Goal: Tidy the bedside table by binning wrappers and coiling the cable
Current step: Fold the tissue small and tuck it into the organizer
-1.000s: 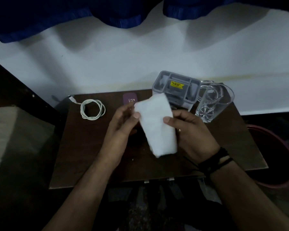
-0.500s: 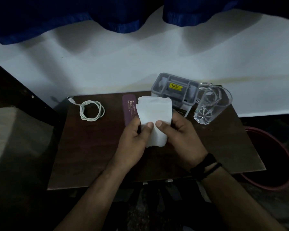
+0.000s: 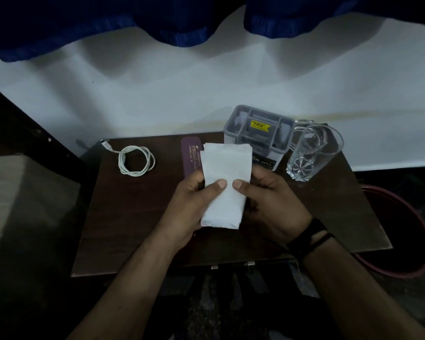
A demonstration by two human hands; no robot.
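one cable (image 3: 136, 161), one tissue (image 3: 225, 185), one glass (image 3: 312, 153)

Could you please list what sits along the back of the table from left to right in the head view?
White cable → purple case → grey organiser → clear glass.

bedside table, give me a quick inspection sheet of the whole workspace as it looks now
surface: dark wooden table, front half bare
job's things: folded white tissue held above the table; white cable coiled at back left
clutter: purple case, grey organiser with yellow sticker, empty glass, all along the back edge
hands: left hand and right hand both grip the tissue, thumbs on top
cables: the one coil, plug end toward the back left corner; clear loops behind the glass, cannot tell what
surroundings: white wall, blue curtain above, red bin on the floor to the right
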